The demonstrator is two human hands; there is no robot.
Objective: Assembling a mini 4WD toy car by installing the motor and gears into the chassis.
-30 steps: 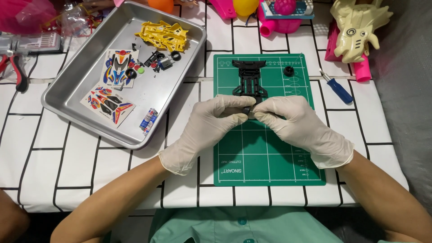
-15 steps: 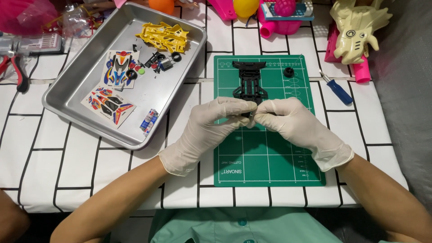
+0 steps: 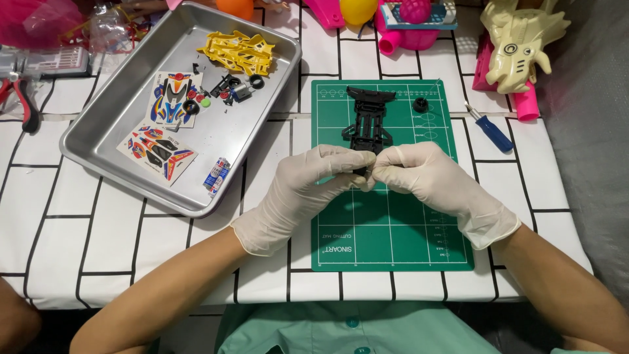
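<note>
Both my hands wear white gloves and meet over the green cutting mat. My left hand and my right hand pinch a small black part between their fingertips; most of it is hidden by the fingers. Just beyond the fingers a black toy car chassis lies on the mat. A small black wheel sits to its right.
A metal tray at the left holds a yellow car body, sticker sheets and small parts. A blue screwdriver lies right of the mat. Red pliers are at far left. Plastic toys line the far edge.
My hands have stayed together over the mat, with only small shifts of the fingertips around the black part.
</note>
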